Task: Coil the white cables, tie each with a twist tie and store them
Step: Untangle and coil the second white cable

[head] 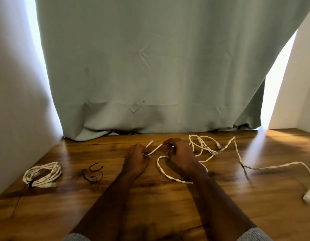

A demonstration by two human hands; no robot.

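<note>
A long white cable (pixel 237 153) sprawls loose over the right half of the wooden table (pixel 150 197), its plug end (pixel 307 199) near the right edge. My left hand (pixel 136 159) grips the cable close to its other connector (pixel 151 141). My right hand (pixel 181 153) pinches the same cable a short way along, so a short stretch runs between both hands. A coiled white cable (pixel 43 174) lies at the left, bound with a dark tie. Dark twist ties (pixel 94 173) lie curled between that coil and my left arm.
A pale green curtain (pixel 159 66) hangs down to the table's back edge. White walls close in the left side (pixel 15 101) and the right side (pixel 303 84). Bright light comes through gaps on either side of the curtain.
</note>
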